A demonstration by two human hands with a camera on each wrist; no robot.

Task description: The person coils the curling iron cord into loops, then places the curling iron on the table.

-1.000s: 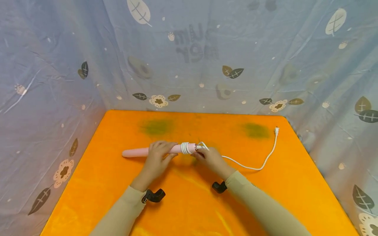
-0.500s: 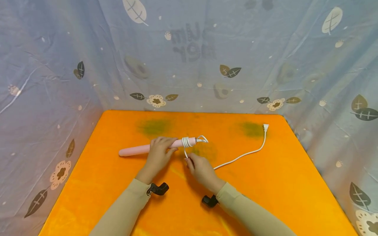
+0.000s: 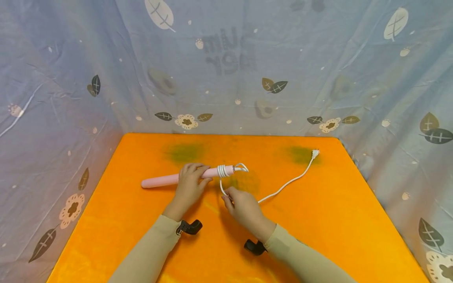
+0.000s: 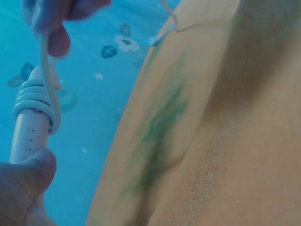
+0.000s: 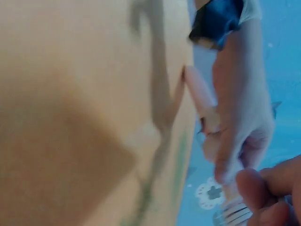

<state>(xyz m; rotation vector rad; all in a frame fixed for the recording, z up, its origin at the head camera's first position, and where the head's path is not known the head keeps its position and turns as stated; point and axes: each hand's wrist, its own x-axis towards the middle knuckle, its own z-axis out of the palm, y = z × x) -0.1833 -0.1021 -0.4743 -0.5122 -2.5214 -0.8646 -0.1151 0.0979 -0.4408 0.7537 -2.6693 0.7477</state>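
A slim pink hair styling iron (image 3: pixel 160 181) lies aslant across the middle of the table, its cord end to the right. My left hand (image 3: pixel 190 184) grips its body. Several turns of the white cord (image 3: pixel 222 171) wrap the handle. In the left wrist view the handle (image 4: pixel 29 134) shows a row of small dots, below the coils (image 4: pixel 33 100). Nearer to me, my right hand (image 3: pixel 245 208) pinches the cord where it leaves the coils. The rest of the cord trails off rightward to a two-prong plug (image 3: pixel 315 153). Right fingers (image 5: pixel 270 193) partly cover the coils in the right wrist view.
An orange cloth covers the table (image 3: pixel 198 259), with greenish patches near its back edge. A grey-blue patterned curtain (image 3: pixel 226 78) hangs behind and at both sides. Each wrist bears a black camera mount (image 3: pixel 191 226).
My right hand has come from the handle's cord end toward me, drawing a strand of cord out from the coils. The plug has slid left. My left hand keeps its grip.
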